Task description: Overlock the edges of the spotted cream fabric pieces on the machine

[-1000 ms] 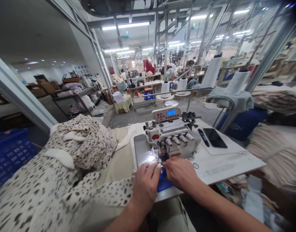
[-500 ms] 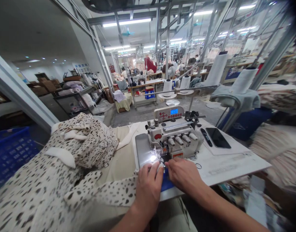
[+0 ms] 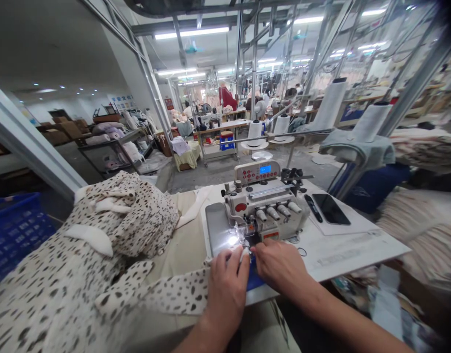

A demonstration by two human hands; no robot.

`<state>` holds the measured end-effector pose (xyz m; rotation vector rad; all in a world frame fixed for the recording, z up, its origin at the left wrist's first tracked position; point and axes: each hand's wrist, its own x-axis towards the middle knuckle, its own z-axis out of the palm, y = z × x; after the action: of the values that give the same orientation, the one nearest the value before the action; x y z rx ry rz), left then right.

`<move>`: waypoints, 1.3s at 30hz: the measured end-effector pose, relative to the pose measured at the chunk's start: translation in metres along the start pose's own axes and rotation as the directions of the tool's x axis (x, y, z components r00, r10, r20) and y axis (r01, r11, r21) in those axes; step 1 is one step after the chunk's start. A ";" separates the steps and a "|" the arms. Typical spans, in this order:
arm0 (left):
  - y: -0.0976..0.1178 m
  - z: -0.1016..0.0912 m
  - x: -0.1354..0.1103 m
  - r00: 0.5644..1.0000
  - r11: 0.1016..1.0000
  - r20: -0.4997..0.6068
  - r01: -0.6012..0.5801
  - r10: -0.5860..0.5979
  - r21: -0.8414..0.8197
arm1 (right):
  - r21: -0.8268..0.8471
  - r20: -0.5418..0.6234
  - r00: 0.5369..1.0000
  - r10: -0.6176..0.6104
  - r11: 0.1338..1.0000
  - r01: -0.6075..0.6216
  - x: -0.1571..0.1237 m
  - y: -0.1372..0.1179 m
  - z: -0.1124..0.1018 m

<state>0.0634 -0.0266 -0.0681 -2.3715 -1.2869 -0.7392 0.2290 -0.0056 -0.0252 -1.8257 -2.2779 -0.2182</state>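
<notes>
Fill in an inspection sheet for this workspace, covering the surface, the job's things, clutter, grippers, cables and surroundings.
surface: white table with the machine on its far side
job's things: overlock machine, lit at the presser foot; spotted fabric heaped at left and running to the hands
clutter: phone and black tool on a paper sheet; blue piece under the hands
grippers: left hand and right hand bare, fingers near the presser foot; grip cannot be told
cables: nothing seen
surroundings: thread cones behind the machine, blue basket at left, shelving, distant co-workers
</notes>
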 end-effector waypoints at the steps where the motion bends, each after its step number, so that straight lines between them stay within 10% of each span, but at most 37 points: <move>1: 0.001 0.000 -0.001 1.000 1.000 -0.005 0.002 -0.002 0.005 | -0.005 0.000 1.000 0.001 1.000 -0.001 0.000 0.000 0.001; 19: 0.003 0.001 0.009 0.997 0.996 0.026 0.075 -0.074 -0.040 | 0.184 -0.281 0.951 0.128 0.980 -0.078 -0.019 0.005 0.052; 28: -0.016 0.002 0.008 0.999 0.986 0.054 0.007 0.002 -0.167 | 0.813 -0.283 0.909 0.306 0.580 0.058 -0.037 0.009 0.098; 39: -0.056 0.003 0.046 0.992 0.948 0.106 0.091 -0.061 -0.304 | 0.841 -0.304 0.922 0.239 0.523 0.141 -0.041 0.009 0.107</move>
<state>0.0373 0.0355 -0.0407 -2.6434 -1.3964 -0.9195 0.2381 -0.0155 -0.1395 -1.1453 -1.5538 0.4650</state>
